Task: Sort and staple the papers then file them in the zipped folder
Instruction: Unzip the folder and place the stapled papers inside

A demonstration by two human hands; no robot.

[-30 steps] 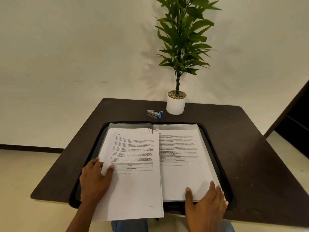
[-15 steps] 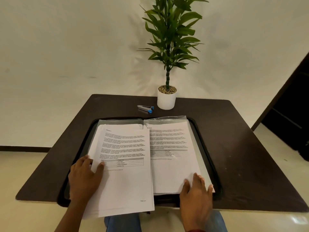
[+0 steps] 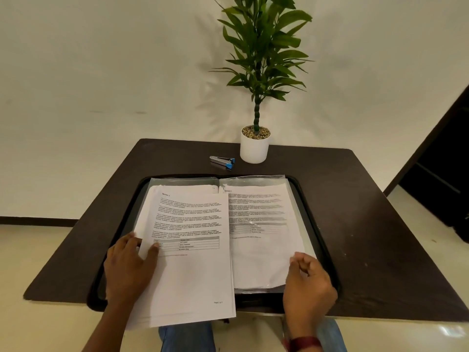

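A black zipped folder (image 3: 328,250) lies open on the dark table (image 3: 375,245). A stack of printed papers (image 3: 193,273) covers its left half and overhangs the table's front edge. My left hand (image 3: 127,270) grips this stack at its left edge, thumb on top. A second printed stack (image 3: 258,257) sits on the right half inside a clear plastic sleeve (image 3: 253,181). My right hand (image 3: 308,288) has curled fingers at the sleeve's lower right edge and seems to pinch it. A silver and blue stapler (image 3: 222,161) lies beyond the folder.
A white pot (image 3: 254,148) with a tall green plant stands at the table's back edge, right of the stapler. A dark doorway or cabinet (image 3: 444,174) is at the far right. My knees show below the front edge.
My right hand went from lying flat on the right stack's lower corner to curled fingers at the sleeve's edge, slightly further right. My left hand keeps its hold on the left stack.
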